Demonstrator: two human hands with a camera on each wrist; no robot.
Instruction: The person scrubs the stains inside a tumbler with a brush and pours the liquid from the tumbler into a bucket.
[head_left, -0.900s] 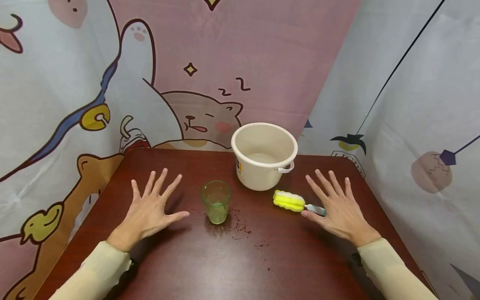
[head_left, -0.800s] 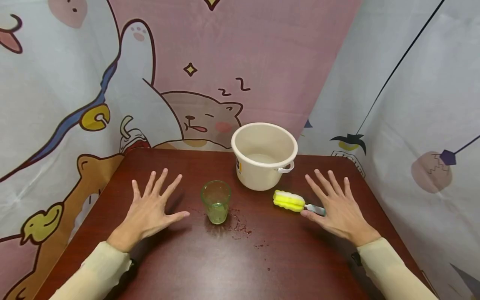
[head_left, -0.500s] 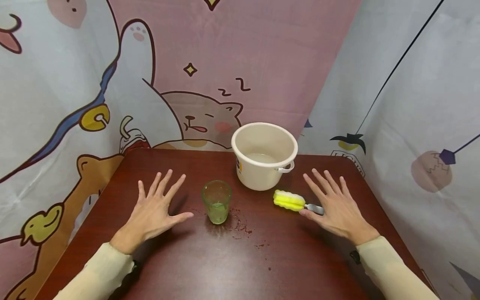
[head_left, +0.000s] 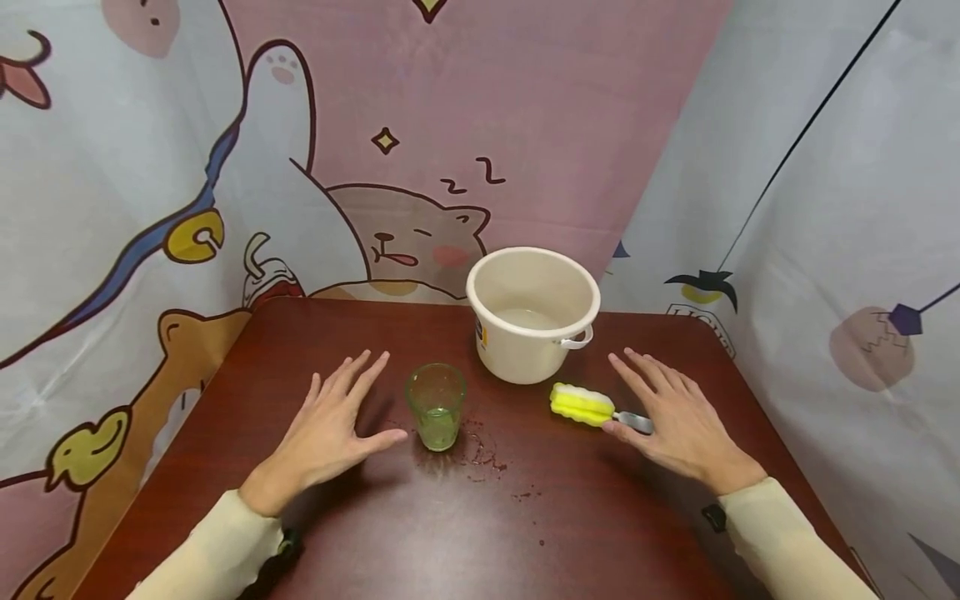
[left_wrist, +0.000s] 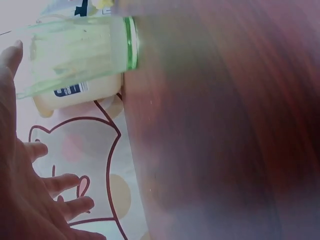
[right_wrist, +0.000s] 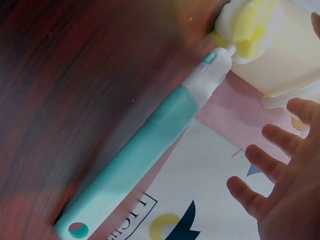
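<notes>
A greenish clear glass [head_left: 437, 408] stands upright on the table, with some liquid low inside it. Just left of it is my left hand [head_left: 322, 433], fingers spread and thumb pointing at the glass. In the left wrist view the glass [left_wrist: 80, 55] shows beyond the thumb. On the right lies a sponge brush with a yellow and white head [head_left: 582, 405]; its teal handle [right_wrist: 145, 150] shows whole in the right wrist view. My right hand [head_left: 686, 429] hovers over that handle, fingers spread, holding nothing. In the head view this hand hides most of the handle.
A cream bucket [head_left: 521, 354] with a white side handle stands behind the glass and brush, a little liquid at its bottom. Water drops [head_left: 483, 454] dot the dark red table [head_left: 450, 550] right of the glass. A printed cloth [head_left: 540, 108] hangs behind the table.
My left hand has moved right, toward the glass, and its fingers have drawn closer together. My right hand has shifted only slightly. The glass, bucket and brush stay in place.
</notes>
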